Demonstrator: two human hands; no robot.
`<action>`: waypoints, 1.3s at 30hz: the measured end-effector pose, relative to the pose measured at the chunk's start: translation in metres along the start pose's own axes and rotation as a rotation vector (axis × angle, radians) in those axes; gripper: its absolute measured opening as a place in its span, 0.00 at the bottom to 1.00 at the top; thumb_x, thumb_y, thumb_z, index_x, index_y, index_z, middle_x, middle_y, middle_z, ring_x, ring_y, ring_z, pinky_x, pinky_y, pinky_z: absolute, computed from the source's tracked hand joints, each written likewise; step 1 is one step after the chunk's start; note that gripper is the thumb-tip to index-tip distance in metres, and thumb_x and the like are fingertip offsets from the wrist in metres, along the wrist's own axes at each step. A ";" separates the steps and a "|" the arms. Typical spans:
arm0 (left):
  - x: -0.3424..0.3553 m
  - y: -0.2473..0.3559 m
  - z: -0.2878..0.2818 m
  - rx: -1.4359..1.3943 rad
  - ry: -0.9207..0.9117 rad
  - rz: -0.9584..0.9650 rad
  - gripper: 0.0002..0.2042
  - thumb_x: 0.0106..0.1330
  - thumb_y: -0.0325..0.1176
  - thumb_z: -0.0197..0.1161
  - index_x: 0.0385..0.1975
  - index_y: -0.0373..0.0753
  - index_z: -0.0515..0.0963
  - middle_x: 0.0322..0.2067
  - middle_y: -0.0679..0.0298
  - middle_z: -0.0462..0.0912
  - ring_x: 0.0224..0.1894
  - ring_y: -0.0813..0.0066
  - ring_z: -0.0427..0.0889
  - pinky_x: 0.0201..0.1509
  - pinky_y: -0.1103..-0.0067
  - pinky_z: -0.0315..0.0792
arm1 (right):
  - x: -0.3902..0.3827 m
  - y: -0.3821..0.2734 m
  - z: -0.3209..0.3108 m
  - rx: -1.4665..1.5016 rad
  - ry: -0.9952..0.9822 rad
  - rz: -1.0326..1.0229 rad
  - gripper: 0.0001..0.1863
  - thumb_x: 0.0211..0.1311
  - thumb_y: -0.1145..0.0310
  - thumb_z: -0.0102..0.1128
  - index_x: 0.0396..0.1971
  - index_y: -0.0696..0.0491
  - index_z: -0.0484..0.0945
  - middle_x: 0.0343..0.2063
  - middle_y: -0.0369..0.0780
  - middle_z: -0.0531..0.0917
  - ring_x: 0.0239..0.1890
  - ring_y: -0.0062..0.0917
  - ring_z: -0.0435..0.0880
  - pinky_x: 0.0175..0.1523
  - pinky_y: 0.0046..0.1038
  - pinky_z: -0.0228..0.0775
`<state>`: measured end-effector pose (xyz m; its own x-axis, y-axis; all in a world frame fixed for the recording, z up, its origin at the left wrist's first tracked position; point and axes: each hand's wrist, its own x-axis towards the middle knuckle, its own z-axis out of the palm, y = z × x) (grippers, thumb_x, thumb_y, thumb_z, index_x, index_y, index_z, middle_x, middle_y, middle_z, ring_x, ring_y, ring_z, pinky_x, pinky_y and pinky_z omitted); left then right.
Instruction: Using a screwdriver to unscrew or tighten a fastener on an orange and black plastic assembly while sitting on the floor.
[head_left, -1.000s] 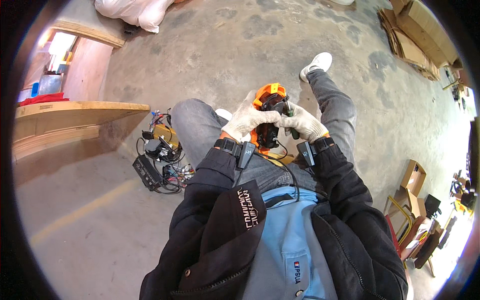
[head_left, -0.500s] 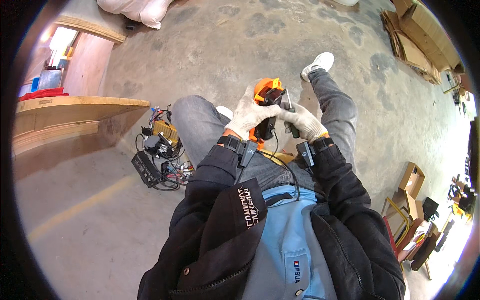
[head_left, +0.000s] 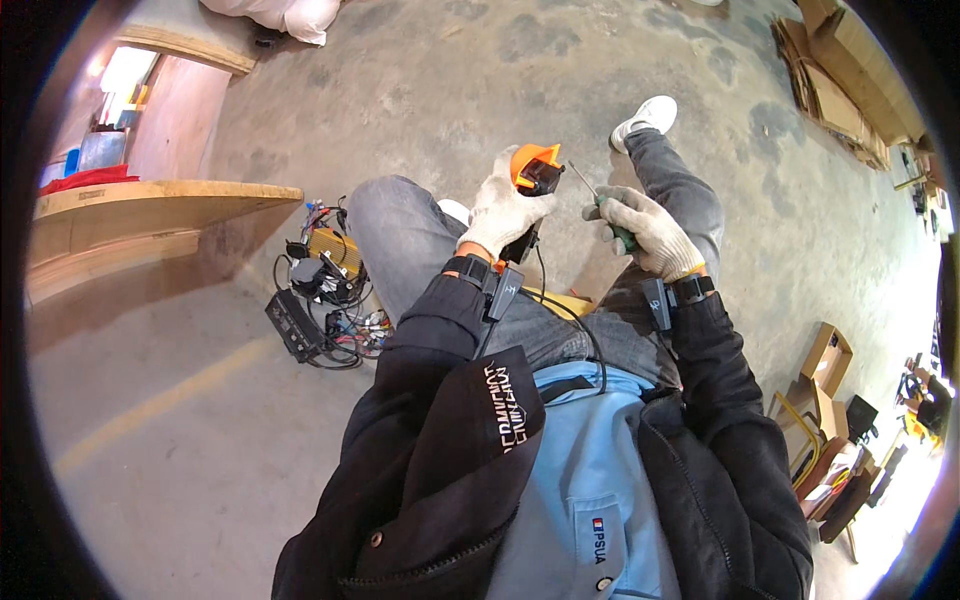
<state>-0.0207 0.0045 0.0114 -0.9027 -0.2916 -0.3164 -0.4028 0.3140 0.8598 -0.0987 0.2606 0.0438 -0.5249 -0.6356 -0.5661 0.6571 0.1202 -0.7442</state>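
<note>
My left hand [head_left: 502, 210], in a white work glove, is closed around an orange and black device [head_left: 538, 170] held up between my knees. A black cable hangs from the device toward my lap. The glove covers much of its body, so its exact kind does not show. My right hand [head_left: 643, 228], gloved too, grips a screwdriver [head_left: 622, 236] by its green handle. The thin metal shaft points up and left toward the device, and its tip stands a little apart from it.
On the floor by my left knee lies a heap of wired electronic parts [head_left: 325, 290]. A curved-looking wooden bench [head_left: 170, 205] stands at the left. Flattened cardboard [head_left: 840, 100] leans at the far right, and an open cardboard box [head_left: 827, 360] sits at the right.
My right hand has drawn back to the right with the screwdriver, away from the device. In my left hand the device has turned, so less of its dark face shows.
</note>
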 end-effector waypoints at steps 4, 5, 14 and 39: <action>0.000 0.000 -0.001 0.002 0.009 -0.033 0.49 0.51 0.41 0.81 0.74 0.37 0.64 0.57 0.49 0.85 0.58 0.55 0.86 0.65 0.68 0.78 | -0.007 0.006 -0.012 -0.011 -0.052 0.005 0.30 0.75 0.67 0.64 0.72 0.63 0.70 0.51 0.40 0.85 0.34 0.14 0.81 0.38 0.17 0.75; 0.000 -0.001 -0.001 0.017 0.020 -0.034 0.48 0.51 0.40 0.81 0.74 0.37 0.64 0.56 0.50 0.85 0.58 0.56 0.87 0.64 0.68 0.79 | -0.007 0.009 -0.015 0.037 -0.051 -0.014 0.29 0.74 0.67 0.64 0.70 0.62 0.73 0.52 0.39 0.85 0.34 0.14 0.81 0.39 0.18 0.75; -0.003 0.007 0.000 -0.051 0.028 -0.047 0.45 0.50 0.36 0.82 0.71 0.38 0.68 0.48 0.57 0.87 0.44 0.69 0.88 0.50 0.72 0.85 | 0.001 0.030 -0.027 0.191 0.029 -0.081 0.18 0.74 0.67 0.67 0.58 0.58 0.82 0.47 0.34 0.87 0.35 0.12 0.79 0.35 0.15 0.72; -0.008 0.013 0.002 -0.028 0.009 0.012 0.48 0.49 0.34 0.83 0.73 0.38 0.66 0.58 0.53 0.84 0.56 0.63 0.86 0.62 0.71 0.81 | 0.014 0.043 -0.031 0.216 -0.043 -0.050 0.22 0.77 0.62 0.68 0.61 0.59 0.78 0.43 0.34 0.85 0.34 0.12 0.80 0.36 0.16 0.74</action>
<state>-0.0189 0.0123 0.0242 -0.9059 -0.2960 -0.3029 -0.3877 0.2919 0.8743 -0.0943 0.2808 -0.0069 -0.5392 -0.6692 -0.5113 0.7338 -0.0754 -0.6752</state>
